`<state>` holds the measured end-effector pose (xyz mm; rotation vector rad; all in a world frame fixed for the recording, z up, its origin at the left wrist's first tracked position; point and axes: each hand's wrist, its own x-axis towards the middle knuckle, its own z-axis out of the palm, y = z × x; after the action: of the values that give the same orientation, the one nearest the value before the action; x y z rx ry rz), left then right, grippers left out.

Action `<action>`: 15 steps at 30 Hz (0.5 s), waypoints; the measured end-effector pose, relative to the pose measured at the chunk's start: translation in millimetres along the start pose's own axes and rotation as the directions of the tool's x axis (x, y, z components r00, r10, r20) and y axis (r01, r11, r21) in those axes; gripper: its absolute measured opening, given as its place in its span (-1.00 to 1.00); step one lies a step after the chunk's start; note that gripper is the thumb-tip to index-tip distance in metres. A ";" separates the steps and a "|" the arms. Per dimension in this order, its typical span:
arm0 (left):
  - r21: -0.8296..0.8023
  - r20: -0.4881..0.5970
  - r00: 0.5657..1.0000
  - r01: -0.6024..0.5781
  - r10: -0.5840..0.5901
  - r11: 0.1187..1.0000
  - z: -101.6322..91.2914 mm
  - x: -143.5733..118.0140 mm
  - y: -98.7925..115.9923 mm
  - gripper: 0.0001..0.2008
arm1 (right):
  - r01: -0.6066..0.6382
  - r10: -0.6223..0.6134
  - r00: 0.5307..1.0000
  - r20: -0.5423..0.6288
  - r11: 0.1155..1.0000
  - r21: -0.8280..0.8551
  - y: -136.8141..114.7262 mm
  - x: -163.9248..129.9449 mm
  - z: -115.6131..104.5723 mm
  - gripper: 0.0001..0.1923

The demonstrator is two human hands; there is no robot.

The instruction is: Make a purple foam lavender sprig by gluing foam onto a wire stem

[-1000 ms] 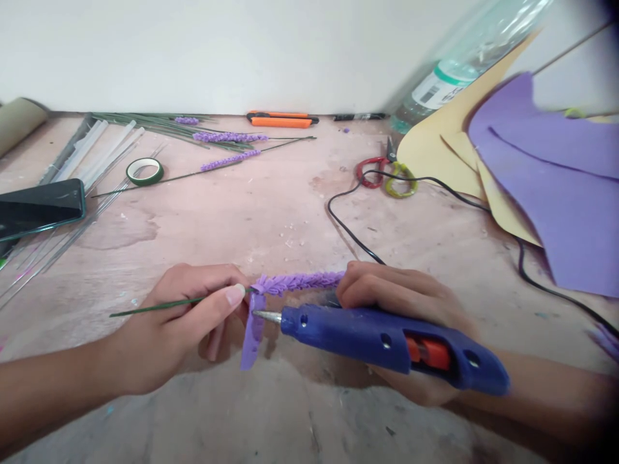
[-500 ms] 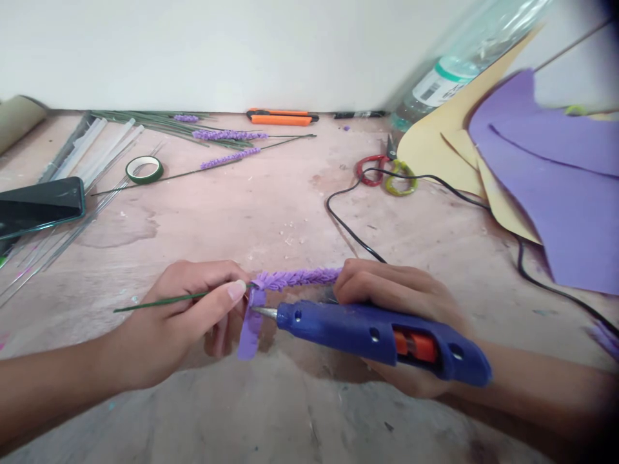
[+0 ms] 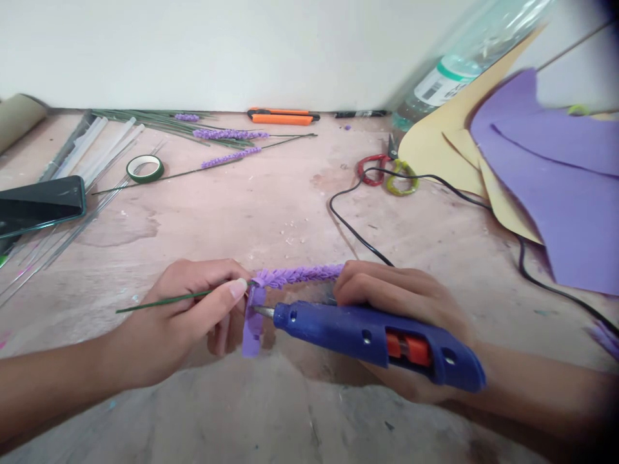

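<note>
Currently | green stem (image 3: pixel 164 301): pinched in left grip (image 3: pixel 193 316) | purple strip (image 3: pixel 252 331): hanging beside

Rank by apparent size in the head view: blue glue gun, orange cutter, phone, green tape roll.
1. Blue glue gun
2. Phone, cut off by the left edge
3. Orange cutter and green tape roll: too alike to rank
</note>
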<state>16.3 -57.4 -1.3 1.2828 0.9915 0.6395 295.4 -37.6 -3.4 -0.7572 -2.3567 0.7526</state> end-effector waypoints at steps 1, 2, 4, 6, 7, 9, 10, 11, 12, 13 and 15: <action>0.007 0.000 1.000 0.004 -0.004 1.000 -0.1 -0.2 -0.3 -0.64 | 0.016 -0.017 1.000 -0.011 1.000 -0.011 -0.3 0.1 0.0 -0.88; 0.015 -0.001 1.000 0.004 -0.004 1.000 -0.2 -0.4 -0.8 -0.64 | 0.030 -0.031 0.999 -0.014 0.999 -0.025 -0.8 0.3 -0.4 -0.88; 0.035 -0.006 1.000 0.000 0.000 0.999 -0.7 -1.1 -1.9 -0.64 | 0.030 -0.030 1.000 0.002 0.998 -0.056 -3.0 1.8 -3.0 -0.88; 0.049 -0.013 1.000 -0.002 0.003 0.999 -1.1 -1.4 -2.7 -0.65 | -0.002 0.005 1.000 0.029 0.997 -0.082 -7.6 4.6 -7.1 -0.88; 0.055 -0.014 1.000 -0.003 0.004 0.999 -1.2 -1.4 -3.0 -0.65 | -0.020 0.024 0.999 0.046 0.995 -0.096 -10.8 6.5 -9.4 -0.87; 0.052 -0.018 1.000 -0.004 0.005 0.999 -1.1 -1.0 -3.0 -0.66 | -0.048 0.059 0.995 0.086 0.991 -0.122 -18.9 10.7 -14.3 -0.86; 0.040 -0.018 1.000 -0.006 0.007 0.999 -0.9 -0.7 -3.0 -0.66 | -0.060 0.073 0.992 0.107 0.990 -0.127 -23.4 12.6 -16.8 -0.85; 0.025 -0.019 1.000 -0.008 0.008 1.000 -0.7 -0.5 -3.1 -0.65 | -0.073 0.089 0.988 0.130 0.990 -0.119 -27.7 14.1 -19.7 -0.85; 0.010 -0.023 1.000 -0.006 0.006 1.000 -0.5 -0.3 -3.4 -0.65 | -0.094 0.108 0.982 0.153 0.991 -0.093 -31.3 15.1 -23.2 -0.86; -0.002 -0.031 1.000 -0.003 0.002 1.000 -0.3 -0.1 -3.9 -0.64 | -0.125 0.132 0.976 0.175 0.991 -0.052 -33.7 15.4 -27.6 -0.87; -0.020 -0.050 0.999 0.008 -0.009 1.000 0.0 -0.2 -5.2 -0.64 | -0.203 0.199 0.965 0.169 0.979 0.010 -32.5 14.9 -39.4 -0.87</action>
<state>15.5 -58.6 -6.3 1.2496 1.0288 0.6761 299.2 -37.0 49.6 -0.9663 -2.4361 0.9665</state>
